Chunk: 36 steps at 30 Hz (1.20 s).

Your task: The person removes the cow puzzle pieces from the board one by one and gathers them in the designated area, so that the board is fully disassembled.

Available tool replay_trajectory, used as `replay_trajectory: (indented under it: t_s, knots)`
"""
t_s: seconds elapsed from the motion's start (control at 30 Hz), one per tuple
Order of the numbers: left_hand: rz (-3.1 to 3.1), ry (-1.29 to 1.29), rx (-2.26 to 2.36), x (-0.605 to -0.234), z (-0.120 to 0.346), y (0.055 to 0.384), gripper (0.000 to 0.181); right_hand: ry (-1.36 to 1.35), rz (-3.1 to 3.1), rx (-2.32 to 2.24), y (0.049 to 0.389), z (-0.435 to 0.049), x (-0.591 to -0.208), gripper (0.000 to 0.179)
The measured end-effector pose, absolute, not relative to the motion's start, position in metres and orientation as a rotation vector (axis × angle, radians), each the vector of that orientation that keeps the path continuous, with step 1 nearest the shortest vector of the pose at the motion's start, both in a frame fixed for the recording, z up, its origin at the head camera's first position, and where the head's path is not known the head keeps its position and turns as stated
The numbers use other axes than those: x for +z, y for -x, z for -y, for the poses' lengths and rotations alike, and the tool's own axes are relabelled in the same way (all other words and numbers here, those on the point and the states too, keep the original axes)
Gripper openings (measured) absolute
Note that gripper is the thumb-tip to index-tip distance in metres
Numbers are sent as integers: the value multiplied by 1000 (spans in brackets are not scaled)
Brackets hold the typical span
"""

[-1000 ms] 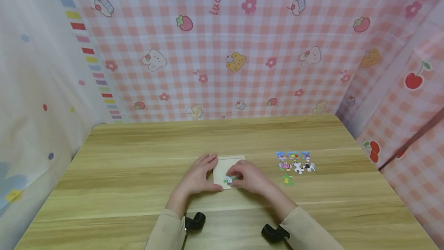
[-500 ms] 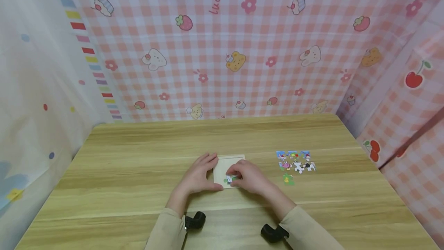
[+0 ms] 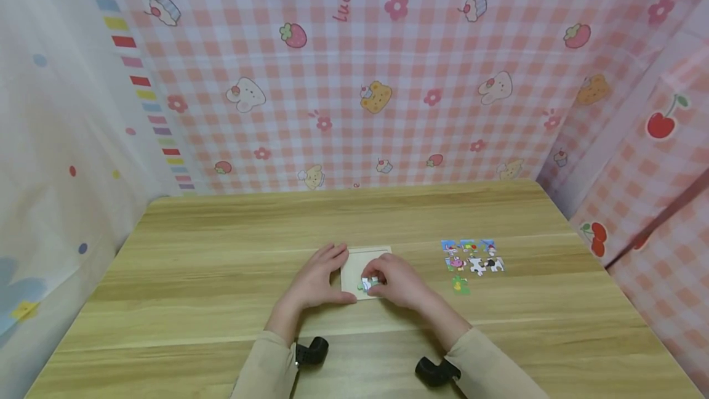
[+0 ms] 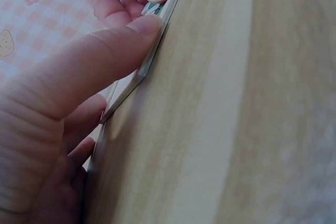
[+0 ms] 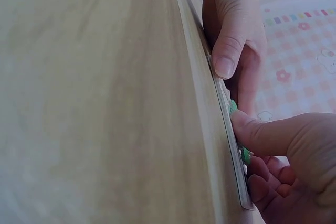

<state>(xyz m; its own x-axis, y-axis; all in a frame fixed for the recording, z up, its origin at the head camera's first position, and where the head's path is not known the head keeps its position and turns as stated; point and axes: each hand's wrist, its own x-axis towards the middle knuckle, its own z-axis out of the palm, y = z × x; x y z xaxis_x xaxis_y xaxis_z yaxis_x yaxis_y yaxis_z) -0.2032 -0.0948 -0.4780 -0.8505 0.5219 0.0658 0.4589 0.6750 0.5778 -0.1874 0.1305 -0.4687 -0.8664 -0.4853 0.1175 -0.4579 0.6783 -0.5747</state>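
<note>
A shallow pale wooden puzzle tray (image 3: 359, 260) lies on the table between both hands. My left hand (image 3: 316, 279) frames its near left corner, fingers straight along the left side and thumb on the near rim. With thumb and fingertips, my right hand (image 3: 400, 282) pinches a green and white jigsaw piece (image 3: 367, 286) over the tray's near right part. Fingers hide much of that piece; whether it lies flat cannot be told. In the right wrist view, green bits of jigsaw (image 5: 245, 156) show beside the right thumb, by the tray's rim.
To the right of the tray, several loose jigsaw pieces (image 3: 476, 266) lie in rough rows on the wooden table (image 3: 221, 251). A green piece (image 3: 460, 285) sits nearest. Behind the table hangs a pink checked curtain (image 3: 343, 79). Black wrist cameras (image 3: 312, 351) sit on both sleeves.
The jigsaw piece under my right fingertips has shifted slightly, and more of its white part shows. Both hands stay at the tray in almost the same place.
</note>
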Motion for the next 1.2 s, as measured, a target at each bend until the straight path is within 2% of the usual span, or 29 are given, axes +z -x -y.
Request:
replay_trajectory:
  t_s: [0.7,1.2]
  knots:
    - [-2777,-822,912,-479,95,204,98,749,-2690,-1265,184,-138,-468,13]
    - [-2763,-810,914,-475,94,202,98,675,-2660,-1408,173,-192,-461,12]
